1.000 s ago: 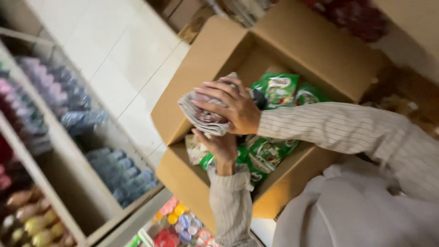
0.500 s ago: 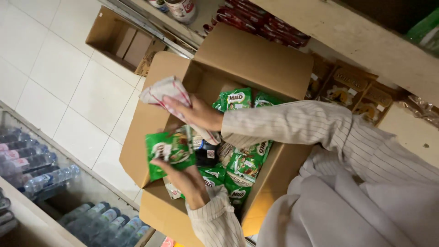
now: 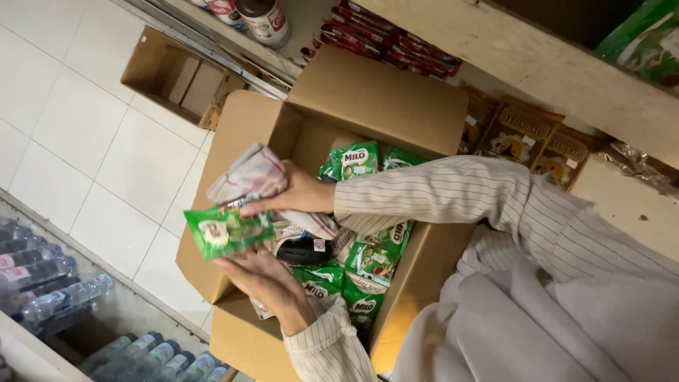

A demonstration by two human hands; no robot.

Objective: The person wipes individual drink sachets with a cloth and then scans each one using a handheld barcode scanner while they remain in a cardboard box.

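The person's right hand (image 3: 293, 194) is curled around a crumpled bundle of pale grey and pink foil packets (image 3: 247, 173), fingers (image 3: 258, 206) wrapped shut on it, holding it above the left side of the large open brown cardboard box (image 3: 382, 95). Just beneath it the left hand (image 3: 265, 279) lies palm up, fingers spread flat under a glossy green sachet (image 3: 228, 231) that it props against the bundle from below; the sachet touches both hands. Down inside the box lie many more green sachets (image 3: 361, 265), heaped loosely, with a dark packet (image 3: 303, 251) among them near the left wrist. Both arms wear cream sleeves with thin dark stripes (image 3: 438, 191). The box stands on a white tiled floor (image 3: 85, 134). A smaller, open brown carton (image 3: 180, 78) sits beyond it against the shelf base. Clear plastic water bottles (image 3: 49, 283) lie in rows at the lower left. Brown printed pouches (image 3: 520, 134) stand on a shelf to the right of the box.
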